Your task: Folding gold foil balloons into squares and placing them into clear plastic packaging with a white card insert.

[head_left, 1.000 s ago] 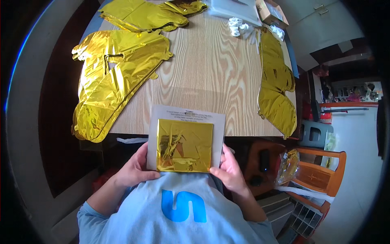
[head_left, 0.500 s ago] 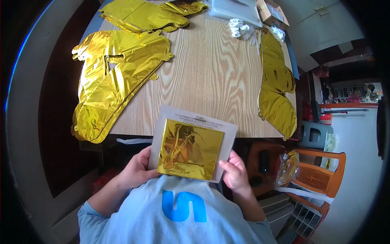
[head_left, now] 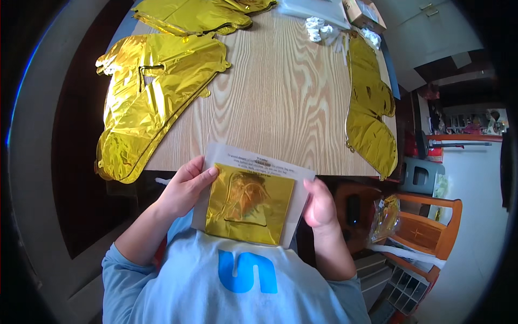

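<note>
A translucent plastic bag with a folded gold foil balloon inside is held in front of my chest, at the table's near edge. My left hand grips the bag's left edge, thumb on top over the foil's upper corner and fingers behind. At the right edge, my right hand is closed at the bag's upper right corner, its fingers mostly hidden behind. Printed lines run along the bag's top. A large flat gold foil balloon lies on the table's left side.
More gold foil balloons lie at the table's far left and along its right edge. At the back right are clear plastic bags, a cardboard box and crumpled white pieces. A wooden chair stands right of me.
My left hand has slid up the bag's left edge, its thumb now on the front. My right hand has shifted up toward the top right corner. The bag has tilted slightly.
</note>
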The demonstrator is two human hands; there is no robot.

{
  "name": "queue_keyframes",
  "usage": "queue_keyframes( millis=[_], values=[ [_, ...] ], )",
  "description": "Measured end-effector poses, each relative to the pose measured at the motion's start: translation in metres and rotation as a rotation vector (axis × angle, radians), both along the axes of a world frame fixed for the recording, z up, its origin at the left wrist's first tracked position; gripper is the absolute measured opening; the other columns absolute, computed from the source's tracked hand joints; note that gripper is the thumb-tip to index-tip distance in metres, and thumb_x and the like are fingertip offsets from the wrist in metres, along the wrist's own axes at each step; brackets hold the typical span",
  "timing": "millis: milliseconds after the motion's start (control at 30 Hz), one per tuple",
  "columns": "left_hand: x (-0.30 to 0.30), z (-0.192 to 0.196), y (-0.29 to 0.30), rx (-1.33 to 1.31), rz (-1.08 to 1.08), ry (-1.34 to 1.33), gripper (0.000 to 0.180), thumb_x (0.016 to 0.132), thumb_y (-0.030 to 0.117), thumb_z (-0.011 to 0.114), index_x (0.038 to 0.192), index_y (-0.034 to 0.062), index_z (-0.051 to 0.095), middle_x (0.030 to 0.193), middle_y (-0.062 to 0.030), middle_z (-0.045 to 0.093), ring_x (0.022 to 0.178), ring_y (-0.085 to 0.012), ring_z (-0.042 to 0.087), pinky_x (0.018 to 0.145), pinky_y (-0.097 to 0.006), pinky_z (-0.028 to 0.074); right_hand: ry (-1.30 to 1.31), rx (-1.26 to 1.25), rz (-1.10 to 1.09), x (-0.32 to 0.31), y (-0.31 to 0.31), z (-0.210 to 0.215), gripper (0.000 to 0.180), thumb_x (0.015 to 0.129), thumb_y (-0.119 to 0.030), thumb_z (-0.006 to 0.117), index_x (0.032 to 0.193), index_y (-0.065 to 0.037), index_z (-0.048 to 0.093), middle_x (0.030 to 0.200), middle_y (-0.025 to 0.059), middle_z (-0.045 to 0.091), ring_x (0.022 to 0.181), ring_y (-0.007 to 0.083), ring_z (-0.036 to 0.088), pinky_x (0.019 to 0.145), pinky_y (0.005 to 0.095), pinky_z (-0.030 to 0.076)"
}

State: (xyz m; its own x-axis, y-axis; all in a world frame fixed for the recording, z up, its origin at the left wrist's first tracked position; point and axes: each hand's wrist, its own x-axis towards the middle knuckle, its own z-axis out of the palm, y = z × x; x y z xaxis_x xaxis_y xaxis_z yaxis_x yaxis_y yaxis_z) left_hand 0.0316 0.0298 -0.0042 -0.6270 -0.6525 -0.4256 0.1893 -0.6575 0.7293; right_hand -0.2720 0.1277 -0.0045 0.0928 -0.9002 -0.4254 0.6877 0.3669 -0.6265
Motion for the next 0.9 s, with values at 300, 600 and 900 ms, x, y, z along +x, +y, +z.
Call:
queue_keyframes(
  millis=[300, 600, 900],
  values=[
    [0.013, 0.031, 0.045, -0.08, 0.114, -0.048, 0.047, 0.109, 0.015, 0.047, 0.151, -0.0001, 0.035, 0.144, -0.0091, 0.052, 0.134, -0.0171, 0.048, 0.114, -0.034, 0.037, 0.286, 0.005, -0.002, 0.036, 0.037, 0.009, 0.034, 0.108, -0.023, 0.053, 0.13, 0.002, 0.062, 0.127, 0.004, 0.066, 0.117, 0.0109, 0.058, 0.105, 0.0267, 0.042],
    [0.014, 0.013, 0.004, 0.052, -0.031, -0.069, 0.034, 0.109, 0.023, 0.052, 0.133, -0.0006, 0.059, 0.122, -0.0036, 0.068, 0.112, -0.0097, 0.062, 0.098, -0.027, 0.048, 0.143, 0.053, -0.079, 0.011, -0.001, 0.01, 0.048, 0.107, -0.038, 0.051, 0.13, 0.003, 0.061, 0.128, 0.0129, 0.067, 0.118, 0.0207, 0.064, 0.104, 0.0366, 0.048],
    [-0.006, 0.009, -0.018, 0.044, 0.093, 0.035, 0.035, 0.107, 0.019, 0.054, 0.138, 0.002, 0.054, 0.121, -0.0055, 0.067, 0.111, -0.0141, 0.063, 0.098, -0.031, 0.051, 0.341, -0.001, -0.1, 0.02, -0.018, -0.003, 0.034, 0.107, -0.03, 0.056, 0.114, 0.0, 0.07, 0.111, 0.0, 0.07, 0.105, 0.0077, 0.059, 0.097, 0.0261, 0.044]
  ],
)
